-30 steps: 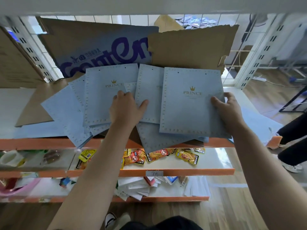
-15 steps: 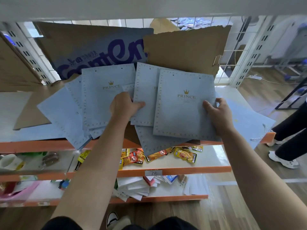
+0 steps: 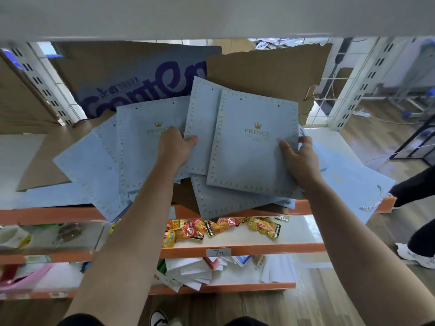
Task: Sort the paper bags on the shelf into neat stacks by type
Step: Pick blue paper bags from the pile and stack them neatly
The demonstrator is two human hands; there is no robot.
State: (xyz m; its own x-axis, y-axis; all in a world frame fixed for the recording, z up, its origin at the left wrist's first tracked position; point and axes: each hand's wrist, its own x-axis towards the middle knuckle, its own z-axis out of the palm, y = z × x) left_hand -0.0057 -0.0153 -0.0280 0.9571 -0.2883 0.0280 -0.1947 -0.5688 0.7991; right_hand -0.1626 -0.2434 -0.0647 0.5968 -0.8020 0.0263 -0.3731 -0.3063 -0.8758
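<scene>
Sorting appeared barely begun: blue bags [image 3: 251, 161] lay fanned and overlapping on the shelf [image 3: 47, 215], none squared into a stack, the left hand [image 3: 174, 147] and right hand [image 3: 301, 158] each gripping a bag's edge there.

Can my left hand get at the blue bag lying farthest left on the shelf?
Probably yes: the leftmost blue bag lies exposed beside the left hand, nothing between them, though that hand pinches the middle bag and must release it.
</scene>
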